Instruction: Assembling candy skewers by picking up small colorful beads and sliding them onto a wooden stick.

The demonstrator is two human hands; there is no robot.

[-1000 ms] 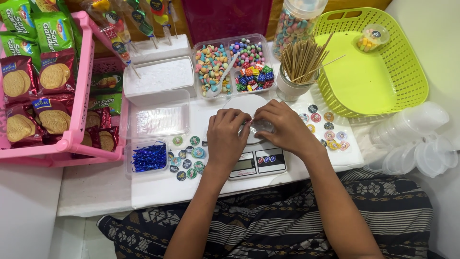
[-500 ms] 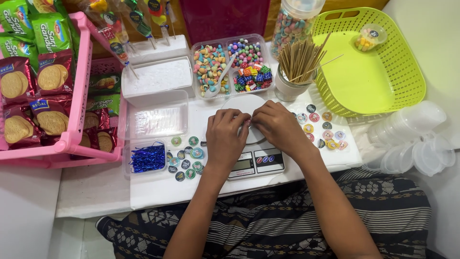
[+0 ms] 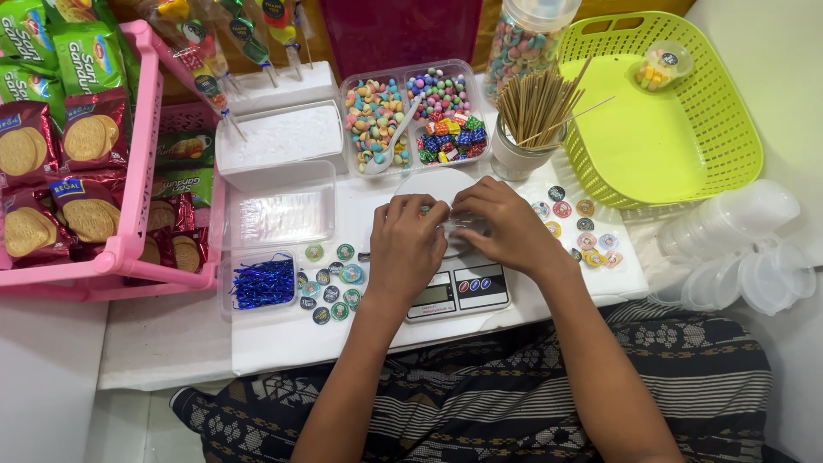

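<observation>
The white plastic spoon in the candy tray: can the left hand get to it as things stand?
Probably yes. The white plastic spoon lies in the open tray just beyond the left hand, nothing between them. But both hands are pressed over a small clear item on the digital kitchen scale.

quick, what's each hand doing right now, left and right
Left hand: fingers curled on a small clear container above the scale.
Right hand: closed on the same container from the other side.

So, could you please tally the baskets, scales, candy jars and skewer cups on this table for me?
Baskets: 2, the pink basket and the green basket
Digital scale: 1
Candy jar: 1
Skewer cup: 1
Total: 5
</observation>
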